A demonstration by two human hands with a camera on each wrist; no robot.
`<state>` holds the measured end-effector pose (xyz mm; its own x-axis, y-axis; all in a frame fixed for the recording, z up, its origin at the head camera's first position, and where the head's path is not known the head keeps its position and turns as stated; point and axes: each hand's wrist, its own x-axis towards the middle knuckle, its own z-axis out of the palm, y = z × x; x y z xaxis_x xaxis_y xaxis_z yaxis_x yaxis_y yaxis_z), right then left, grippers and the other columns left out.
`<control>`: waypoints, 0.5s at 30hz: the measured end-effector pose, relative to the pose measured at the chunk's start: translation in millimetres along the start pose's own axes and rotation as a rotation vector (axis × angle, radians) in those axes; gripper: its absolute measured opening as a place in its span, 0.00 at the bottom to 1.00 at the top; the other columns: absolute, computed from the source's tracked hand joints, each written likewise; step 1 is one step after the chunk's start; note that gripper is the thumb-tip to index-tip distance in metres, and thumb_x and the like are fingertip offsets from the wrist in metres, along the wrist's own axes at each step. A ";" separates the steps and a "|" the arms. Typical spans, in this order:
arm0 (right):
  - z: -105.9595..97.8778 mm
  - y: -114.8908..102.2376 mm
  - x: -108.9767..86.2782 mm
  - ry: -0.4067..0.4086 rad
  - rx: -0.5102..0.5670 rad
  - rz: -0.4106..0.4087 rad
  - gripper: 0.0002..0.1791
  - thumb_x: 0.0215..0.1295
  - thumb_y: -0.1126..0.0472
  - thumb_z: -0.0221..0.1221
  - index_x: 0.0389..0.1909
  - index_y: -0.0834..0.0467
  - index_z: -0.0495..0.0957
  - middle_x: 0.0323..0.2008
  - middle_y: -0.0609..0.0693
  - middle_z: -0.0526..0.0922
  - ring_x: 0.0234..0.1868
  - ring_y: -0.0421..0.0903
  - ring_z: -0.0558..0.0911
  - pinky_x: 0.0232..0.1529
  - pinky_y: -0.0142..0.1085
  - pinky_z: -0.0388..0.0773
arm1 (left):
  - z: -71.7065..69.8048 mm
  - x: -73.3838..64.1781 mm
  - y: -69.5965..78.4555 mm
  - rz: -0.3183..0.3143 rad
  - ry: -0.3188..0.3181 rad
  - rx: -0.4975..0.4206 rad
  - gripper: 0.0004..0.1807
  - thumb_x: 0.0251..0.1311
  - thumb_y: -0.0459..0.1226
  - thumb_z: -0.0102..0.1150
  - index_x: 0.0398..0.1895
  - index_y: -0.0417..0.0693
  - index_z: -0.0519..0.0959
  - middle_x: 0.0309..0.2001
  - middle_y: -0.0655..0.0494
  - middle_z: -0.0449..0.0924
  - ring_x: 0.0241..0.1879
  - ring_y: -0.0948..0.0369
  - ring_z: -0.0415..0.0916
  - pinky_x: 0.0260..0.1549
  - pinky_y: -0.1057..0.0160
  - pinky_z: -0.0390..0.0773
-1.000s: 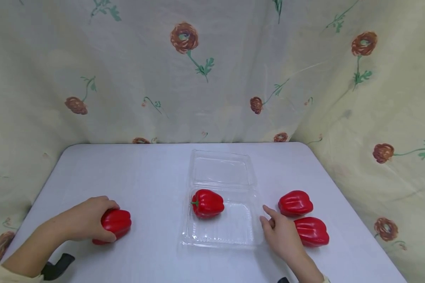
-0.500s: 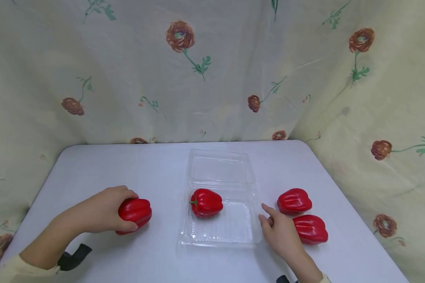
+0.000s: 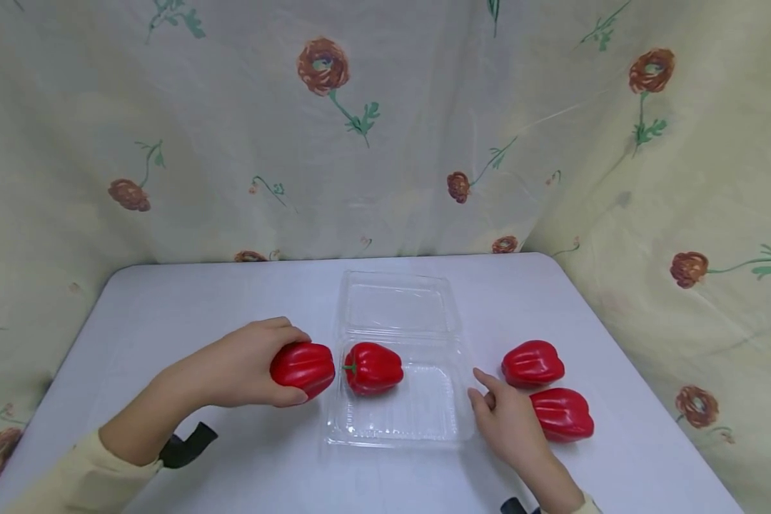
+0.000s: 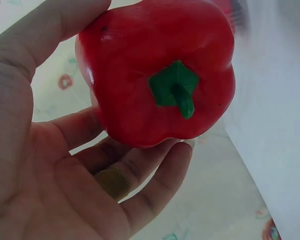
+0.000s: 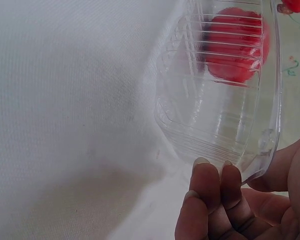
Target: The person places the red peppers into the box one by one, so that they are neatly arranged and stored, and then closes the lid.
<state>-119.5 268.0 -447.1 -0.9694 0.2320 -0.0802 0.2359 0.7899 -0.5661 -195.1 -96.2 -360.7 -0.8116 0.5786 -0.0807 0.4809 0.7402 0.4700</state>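
Note:
My left hand grips a red bell pepper above the table, just left of an open clear plastic clamshell container. In the left wrist view, the held pepper shows its green stem, with thumb and fingers round its sides. Another red pepper lies on its side in the container's left part, stem to the left. At the container's right edge, my right hand holds the rim; the right wrist view has the container wall between the thumb and curled fingers.
Two more red peppers, a far one and a near one, lie right of my right hand. The container's lid lies folded back. Floral cloth hangs behind the white table.
My left hand has carried its pepper rightward and up from the table's left side to beside the container. The right hand has stayed at the container's edge.

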 end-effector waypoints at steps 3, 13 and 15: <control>-0.1 0.2 -0.4 0.003 -0.001 -0.003 0.34 0.62 0.56 0.66 0.69 0.59 0.70 0.19 0.48 0.74 0.18 0.46 0.73 0.24 0.29 0.73 | 0.6 4.8 8.5 0.023 -0.007 -0.002 0.41 0.30 0.50 0.83 0.54 0.52 0.78 0.44 0.63 0.76 0.43 0.61 0.75 0.32 0.61 0.83; 0.3 1.2 0.3 0.008 0.008 -0.011 0.33 0.63 0.56 0.66 0.68 0.60 0.70 0.19 0.47 0.74 0.18 0.46 0.72 0.24 0.29 0.73 | 2.7 16.6 31.0 0.093 -0.037 -0.017 0.39 0.34 0.48 0.82 0.56 0.51 0.79 0.44 0.63 0.76 0.43 0.62 0.75 0.34 0.62 0.83; 0.6 1.2 0.5 0.010 0.008 -0.013 0.33 0.63 0.56 0.65 0.68 0.60 0.70 0.19 0.48 0.73 0.18 0.45 0.72 0.23 0.29 0.73 | 4.3 19.7 35.9 0.107 -0.048 -0.020 0.39 0.34 0.47 0.82 0.56 0.51 0.78 0.45 0.62 0.76 0.44 0.62 0.75 0.35 0.62 0.83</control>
<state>-119.8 268.8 -448.3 -0.9716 0.2273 -0.0650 0.2228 0.7880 -0.5739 -192.3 -56.8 -349.2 -0.7391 0.6699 -0.0706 0.5568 0.6666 0.4955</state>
